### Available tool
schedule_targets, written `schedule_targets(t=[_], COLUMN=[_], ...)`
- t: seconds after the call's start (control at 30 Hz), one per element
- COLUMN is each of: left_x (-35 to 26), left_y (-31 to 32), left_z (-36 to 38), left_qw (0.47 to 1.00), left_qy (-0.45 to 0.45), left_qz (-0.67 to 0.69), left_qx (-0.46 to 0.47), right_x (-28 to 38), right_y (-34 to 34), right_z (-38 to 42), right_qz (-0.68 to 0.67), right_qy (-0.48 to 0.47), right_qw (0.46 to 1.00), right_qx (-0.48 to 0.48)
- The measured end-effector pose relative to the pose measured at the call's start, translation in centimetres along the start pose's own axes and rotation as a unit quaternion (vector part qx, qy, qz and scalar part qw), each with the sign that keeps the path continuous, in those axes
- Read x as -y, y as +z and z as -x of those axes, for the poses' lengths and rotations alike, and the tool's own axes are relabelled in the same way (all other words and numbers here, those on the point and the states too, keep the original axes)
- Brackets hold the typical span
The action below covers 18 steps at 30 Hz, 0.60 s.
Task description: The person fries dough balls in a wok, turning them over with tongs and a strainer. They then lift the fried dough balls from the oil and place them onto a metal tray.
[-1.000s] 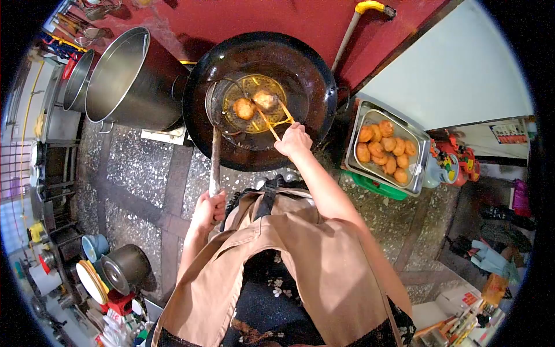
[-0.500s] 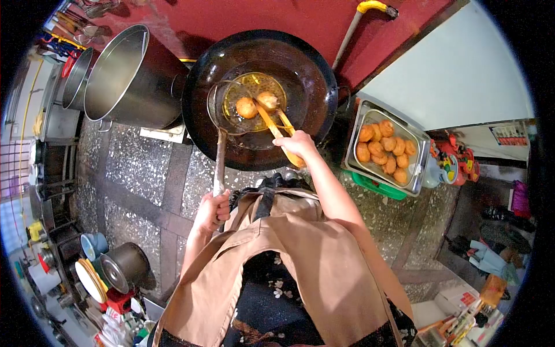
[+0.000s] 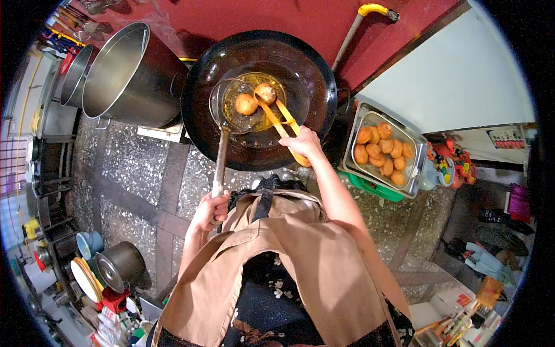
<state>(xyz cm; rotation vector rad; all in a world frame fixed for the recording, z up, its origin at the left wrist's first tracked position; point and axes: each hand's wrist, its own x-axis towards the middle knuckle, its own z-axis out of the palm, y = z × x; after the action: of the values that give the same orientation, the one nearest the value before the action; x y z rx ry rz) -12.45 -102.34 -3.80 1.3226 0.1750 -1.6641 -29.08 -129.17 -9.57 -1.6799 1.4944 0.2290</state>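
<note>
My left hand (image 3: 211, 210) is wrapped round the long handle of a wire skimmer (image 3: 222, 156). The skimmer's round head dips into the oil at the left of a wide dark wok (image 3: 315, 124). Yellow tongs (image 3: 269, 114) are gripped in my right hand (image 3: 303, 143), which is above the wok's near side. Their tips reach a browned fried ball (image 3: 265, 92) with a paler patch on top. Another golden fried ball (image 3: 246, 104) sits just left of it, by the skimmer head. Bubbling oil (image 3: 254, 80) pools around both.
Right of the wok, a steel tray (image 3: 413, 151) holds several fried pieces (image 3: 385, 146) above a green basket (image 3: 376, 188). A tall steel pot (image 3: 147, 87) stands to the left. A yellow-ended pipe (image 3: 350, 40) rises behind, and a lidded pot (image 3: 122, 267) sits lower left.
My right hand has shifted slightly right with the tongs, whose tips have moved a little farther into the wok. The paler-topped ball has moved slightly. My left hand stays nearly still.
</note>
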Motion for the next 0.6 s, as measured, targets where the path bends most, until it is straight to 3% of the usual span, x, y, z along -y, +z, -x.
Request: schedule_targets(t=[0.1, 0.17, 0.33, 0.47, 0.57, 0.6], left_x=[0.4, 1.0, 1.9, 2.2, 2.3, 2.3], left_y=[-2.0, -2.6, -1.6, -0.3, -0.5, -0.5], left_z=[0.2, 0.2, -0.9, -2.4, -3.2, -3.3], left_qw=[0.999, 0.999, 0.999, 0.997, 0.998, 0.998], left_qy=[-0.008, -0.002, -0.004, 0.033, 0.032, 0.035], left_qz=[0.032, 0.022, -0.034, -0.069, -0.047, -0.04], left_qx=[0.031, 0.041, 0.001, -0.002, 0.015, 0.019], right_x=[-1.5, -2.1, -2.0, -1.6, -1.3, -1.3], right_y=[-0.6, -1.7, -1.2, 0.3, 1.3, 1.9], right_z=[-1.2, -1.2, 0.6, 2.2, 3.0, 3.3], right_qz=[-0.043, -0.131, -0.257, -0.332, -0.471, -0.505], right_qy=[-0.042, -0.045, -0.058, -0.004, 0.08, 0.068], right_qw=[0.998, 0.987, 0.961, 0.936, 0.85, 0.824], right_qx=[0.018, 0.085, 0.088, 0.117, 0.223, 0.248])
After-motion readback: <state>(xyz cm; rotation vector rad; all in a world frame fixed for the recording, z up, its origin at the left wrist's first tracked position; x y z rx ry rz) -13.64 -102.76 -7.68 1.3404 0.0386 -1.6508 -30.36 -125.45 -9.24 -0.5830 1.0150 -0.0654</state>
